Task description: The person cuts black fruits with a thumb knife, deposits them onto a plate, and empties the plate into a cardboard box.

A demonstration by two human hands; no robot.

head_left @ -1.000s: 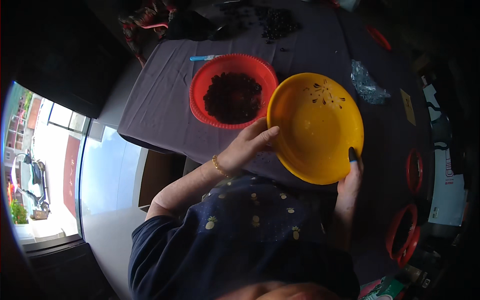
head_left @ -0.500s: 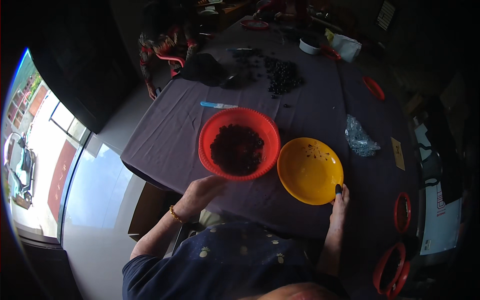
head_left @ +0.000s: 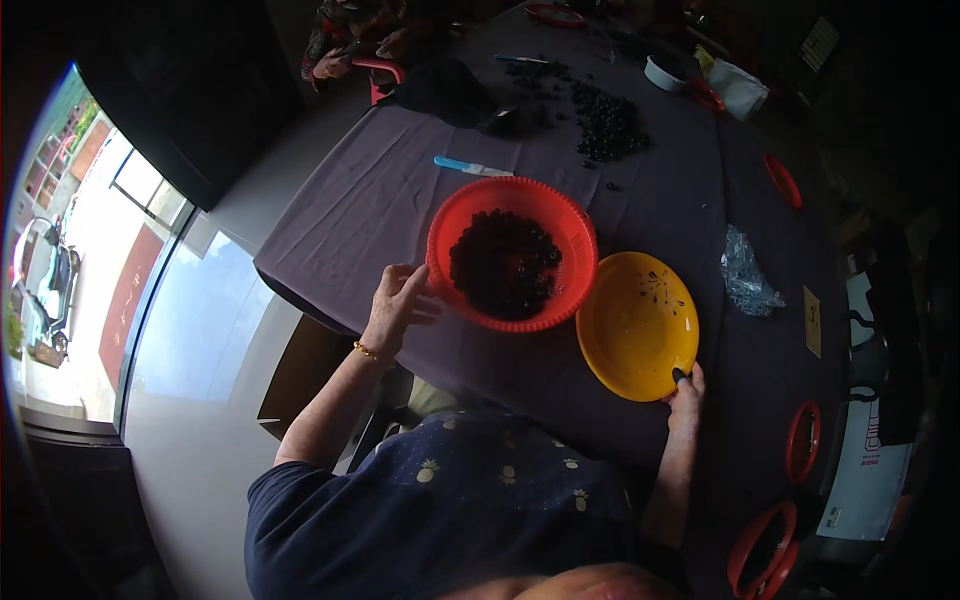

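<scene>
A round red plastic basin holds a heap of small dark round fruits on the dark-clothed table before me. My left hand, with a gold bracelet at the wrist, is beside the basin's left rim. Its thumb and fingers are apart; whether the thumb touches the rim I cannot tell. My right hand grips the near right edge of a yellow bowl, thumb over the rim with a black cover on its tip. A few dark bits lie in the bowl, which sits right against the basin.
A blue-handled knife lies beyond the basin. Farther off are loose dark fruits and a black bag. A clear crumpled plastic bag is to the right. Red baskets stand on the right; another person's arms show at the far left.
My left hand has moved forward along the basin's left side and its fingers have spread. My right hand still holds the yellow bowl. The whole view has shifted slightly.
</scene>
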